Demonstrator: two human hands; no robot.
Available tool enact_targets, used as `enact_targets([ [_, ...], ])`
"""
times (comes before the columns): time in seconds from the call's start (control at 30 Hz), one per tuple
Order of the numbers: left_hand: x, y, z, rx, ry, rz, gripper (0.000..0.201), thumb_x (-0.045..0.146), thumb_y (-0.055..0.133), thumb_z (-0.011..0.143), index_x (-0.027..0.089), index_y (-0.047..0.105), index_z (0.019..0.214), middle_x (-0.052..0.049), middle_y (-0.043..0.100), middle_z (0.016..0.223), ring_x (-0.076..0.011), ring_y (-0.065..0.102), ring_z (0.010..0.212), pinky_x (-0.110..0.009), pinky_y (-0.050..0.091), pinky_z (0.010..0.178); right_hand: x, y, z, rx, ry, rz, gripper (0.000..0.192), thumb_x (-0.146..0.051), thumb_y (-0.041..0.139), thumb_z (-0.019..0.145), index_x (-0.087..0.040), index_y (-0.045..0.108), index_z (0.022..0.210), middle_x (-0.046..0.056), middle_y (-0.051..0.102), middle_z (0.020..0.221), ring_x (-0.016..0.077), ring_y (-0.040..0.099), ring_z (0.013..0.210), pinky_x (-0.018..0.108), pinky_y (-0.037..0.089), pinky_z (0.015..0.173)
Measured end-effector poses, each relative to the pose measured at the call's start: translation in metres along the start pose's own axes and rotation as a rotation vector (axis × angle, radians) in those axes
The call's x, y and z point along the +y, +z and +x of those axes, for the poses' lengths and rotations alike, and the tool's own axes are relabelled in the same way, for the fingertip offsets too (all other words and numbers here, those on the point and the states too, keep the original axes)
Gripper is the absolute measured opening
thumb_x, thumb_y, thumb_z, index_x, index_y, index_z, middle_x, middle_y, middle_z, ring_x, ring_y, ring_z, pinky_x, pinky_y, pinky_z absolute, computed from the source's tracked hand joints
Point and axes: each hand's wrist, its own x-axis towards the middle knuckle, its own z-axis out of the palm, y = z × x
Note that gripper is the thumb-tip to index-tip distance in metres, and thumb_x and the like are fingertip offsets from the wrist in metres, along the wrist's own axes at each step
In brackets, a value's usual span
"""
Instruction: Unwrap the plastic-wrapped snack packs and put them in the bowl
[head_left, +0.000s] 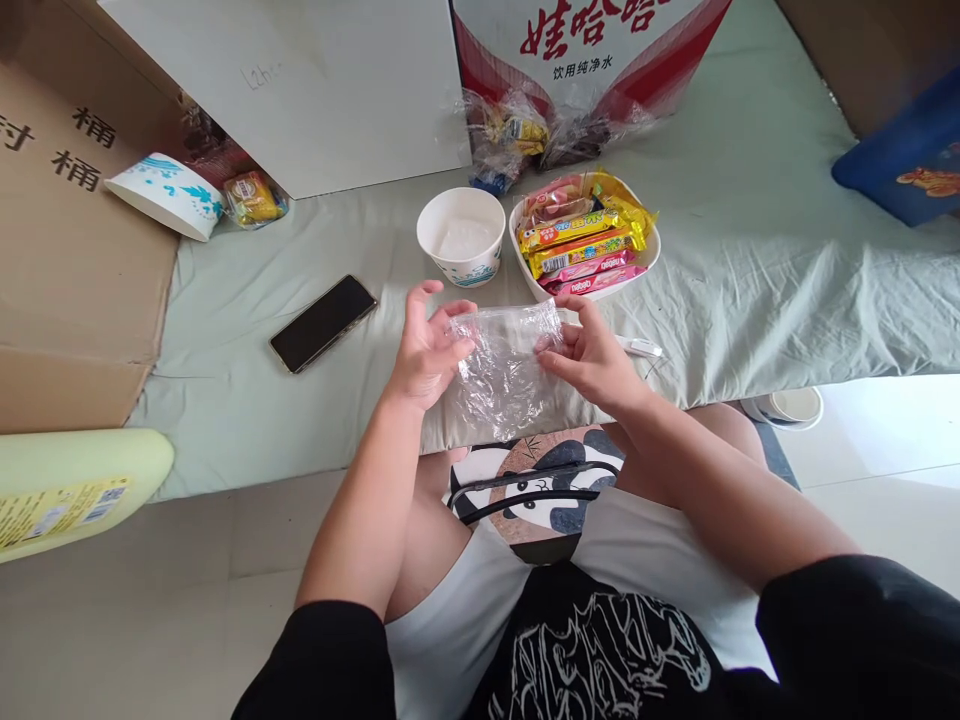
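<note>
Clear, crinkled plastic forms the bag (pixel 506 375) in the head view, held above the near edge of the cloth-covered surface (pixel 225 410). Fingers of the left hand (pixel 429 352) pinch its left side, those of the right hand (pixel 591 358) its right. It looks already spread out, with nothing visible inside; whether its mouth is parted cannot be told. Toward the far edge, wrapped snacks (pixel 577 240) fill a white tub (pixel 651 264) beside a paper cup (pixel 471 270).

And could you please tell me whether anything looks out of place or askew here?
The patterned bowl by the cardboard box at left looks tipped, on its side or upside down; its mouth doesn't show, unlike that of the upright bowl.
</note>
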Motion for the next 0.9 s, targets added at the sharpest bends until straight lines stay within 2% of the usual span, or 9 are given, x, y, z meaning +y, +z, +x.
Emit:
enact_targets([
  [0.1, 0.004, 0.005, -0.003, -0.116, -0.232, -0.082, 0.079, 0.036, 0.097, 0.054, 0.032, 0.064, 0.125, -0.004, 0.078, 0.106, -0.0247, 0.077, 0.089, -0.04, 0.063, 0.08, -0.004, 0.001, 0.001, 0.075, -0.003, 0.022, 0.06, -0.038, 0.079, 0.082, -0.032, 0.042, 0.129, -0.002, 0.06, 0.087, 0.0142, 0.06, 0.072, 0.031, 0.053, 0.068],
  [0.17, 0.006, 0.01, -0.005, -0.172, -0.351, -0.053, 0.067, 0.035, 0.096, 0.056, 0.024, 0.068, 0.116, -0.007, 0.08, 0.099, -0.0276, 0.079, 0.09, -0.04, 0.064, 0.08, -0.007, 0.001, 0.002, 0.129, -0.038, 0.031, 0.062, -0.042, 0.081, 0.081, -0.032, 0.042, 0.129, -0.002, 0.06, 0.088, 0.0155, 0.061, 0.076, 0.032, 0.054, 0.071],
  [0.23, 0.006, 0.013, -0.005, -0.172, -0.38, -0.034, 0.051, 0.034, 0.092, 0.059, 0.019, 0.071, 0.103, -0.007, 0.08, 0.092, -0.0279, 0.079, 0.089, -0.038, 0.064, 0.078, -0.009, 0.002, 0.002, 0.119, -0.041, 0.031, 0.057, -0.047, 0.081, 0.08, -0.03, 0.048, 0.124, -0.001, 0.062, 0.088, 0.0166, 0.063, 0.078, 0.033, 0.055, 0.071],
  [0.37, 0.006, 0.013, -0.004, -0.13, -0.379, -0.019, 0.041, 0.036, 0.087, 0.065, 0.019, 0.07, 0.099, -0.002, 0.077, 0.075, -0.0212, 0.076, 0.066, -0.03, 0.06, 0.059, -0.012, 0.002, 0.002, -0.042, 0.087, -0.06, 0.035, -0.052, 0.075, 0.084, -0.022, 0.057, 0.089, 0.0, 0.063, 0.072, 0.0147, 0.06, 0.064, 0.03, 0.051, 0.06],
  [0.53, 0.007, 0.003, -0.004, -0.109, -0.339, 0.052, 0.039, 0.04, 0.083, 0.07, 0.023, 0.067, 0.1, 0.007, 0.062, 0.054, -0.0114, 0.056, 0.039, -0.021, 0.04, 0.037, -0.009, 0.003, -0.001, 0.024, 0.101, 0.068, 0.031, -0.043, 0.072, 0.083, -0.027, 0.059, 0.107, -0.009, 0.054, 0.057, 0.0124, 0.052, 0.048, 0.027, 0.046, 0.049],
  [0.67, 0.012, 0.0, -0.007, -0.065, -0.205, -0.044, 0.027, 0.042, 0.081, 0.069, 0.022, 0.064, 0.078, 0.004, 0.057, 0.056, -0.0106, 0.054, 0.044, -0.024, 0.04, 0.042, -0.01, 0.002, 0.0, 0.046, 0.087, 0.196, 0.018, -0.041, 0.066, 0.079, -0.025, 0.064, 0.085, -0.002, 0.057, 0.063, 0.0131, 0.052, 0.051, 0.028, 0.044, 0.049],
  [0.77, 0.012, 0.0, -0.005, -0.054, -0.136, -0.036, 0.033, 0.049, 0.071, 0.074, 0.019, 0.062, 0.063, -0.002, 0.062, 0.064, -0.0132, 0.057, 0.054, -0.028, 0.044, 0.049, -0.014, 0.0, 0.002, 0.012, 0.088, 0.204, 0.034, -0.055, 0.059, 0.083, -0.022, 0.064, 0.075, 0.003, 0.06, 0.069, 0.0162, 0.054, 0.055, 0.032, 0.047, 0.051],
  [0.83, 0.009, 0.001, -0.003, -0.068, -0.125, 0.045, 0.033, 0.049, 0.072, 0.073, 0.019, 0.063, 0.062, -0.003, 0.063, 0.066, -0.0135, 0.057, 0.058, -0.028, 0.044, 0.053, -0.015, -0.001, 0.002, 0.029, 0.077, 0.152, 0.043, -0.063, 0.057, 0.086, -0.021, 0.061, 0.074, 0.004, 0.06, 0.071, 0.0169, 0.056, 0.059, 0.033, 0.049, 0.055],
  [0.9, 0.004, 0.001, 0.001, -0.067, -0.114, 0.145, 0.024, 0.038, 0.081, 0.066, 0.019, 0.066, 0.069, -0.001, 0.064, 0.07, -0.0117, 0.056, 0.06, -0.026, 0.044, 0.057, -0.013, 0.0, 0.002, 0.083, 0.078, 0.063, 0.037, -0.058, 0.07, 0.082, -0.022, 0.059, 0.083, 0.0, 0.058, 0.07, 0.0139, 0.053, 0.059, 0.028, 0.045, 0.055],
])
